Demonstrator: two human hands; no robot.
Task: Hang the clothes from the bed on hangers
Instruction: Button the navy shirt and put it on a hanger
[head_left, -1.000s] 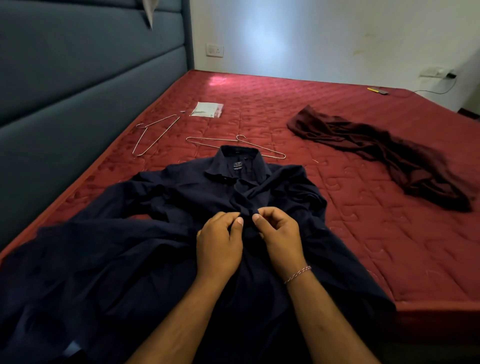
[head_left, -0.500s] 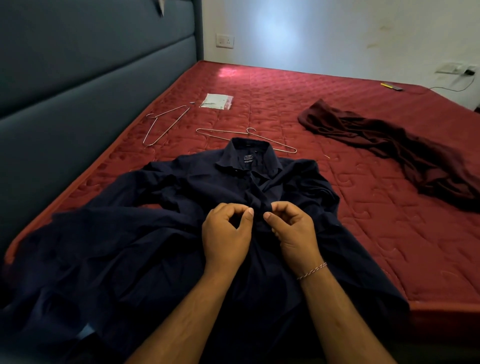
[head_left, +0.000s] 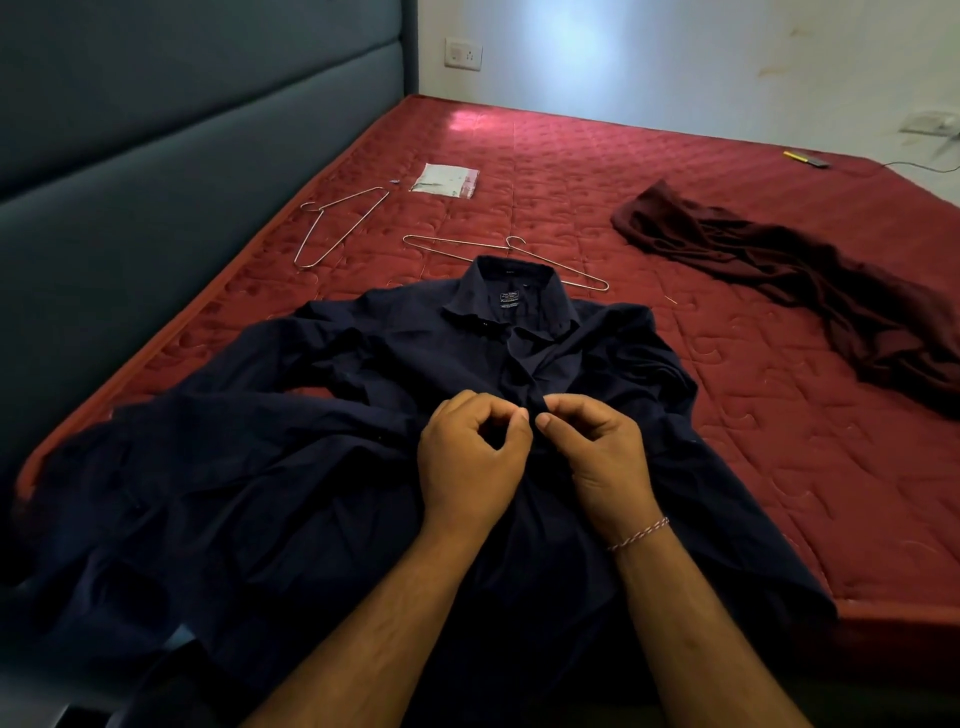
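A dark navy shirt (head_left: 322, 447) lies spread face up on the red mattress (head_left: 753, 467), collar pointing away from me. My left hand (head_left: 470, 462) and my right hand (head_left: 605, 457) meet at the shirt's front placket, each pinching its fabric between thumb and fingers. Two wire hangers lie beyond the collar: one hanger (head_left: 576, 265) just behind it, partly hidden by the collar, another hanger (head_left: 337, 228) further left. A maroon garment (head_left: 810, 291) lies crumpled at the right.
A padded blue-grey headboard (head_left: 156, 208) runs along the left side. A small plastic packet (head_left: 444, 181) lies near the far hanger. The white wall (head_left: 675, 62) stands at the back, with a yellow-tipped small object (head_left: 805, 158) and a cable near it.
The view has shifted closer and slightly left. Both hands have stayed at the placket, fingertips drawing nearer together on the fabric.
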